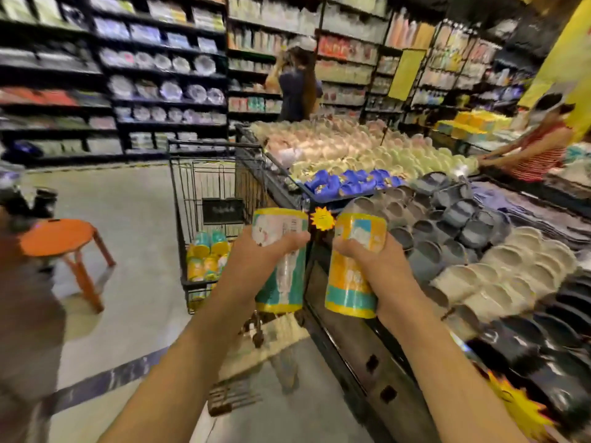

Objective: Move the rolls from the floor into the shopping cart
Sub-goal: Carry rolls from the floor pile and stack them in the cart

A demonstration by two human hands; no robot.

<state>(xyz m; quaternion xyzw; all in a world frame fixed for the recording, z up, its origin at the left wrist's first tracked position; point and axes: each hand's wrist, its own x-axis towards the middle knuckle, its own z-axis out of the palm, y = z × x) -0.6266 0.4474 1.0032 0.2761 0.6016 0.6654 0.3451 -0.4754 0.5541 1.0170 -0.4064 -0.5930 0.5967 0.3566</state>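
Note:
I hold one wrapped roll in each hand, both upright in front of me. My left hand (256, 251) grips a teal and yellow roll (281, 282). My right hand (371, 260) grips a yellow and teal roll (351, 292). The black wire shopping cart (204, 174) stands just beyond my hands, a little to the left. Several more rolls (208, 257) lie at its bottom. The whole frame is motion-blurred.
An orange stool (60, 241) stands on the floor at the left. A long display bin of slippers (463, 238) runs along the right, against the cart. A person in a striped top (537, 155) leans over it. Another person (297, 87) stands by the far shelves.

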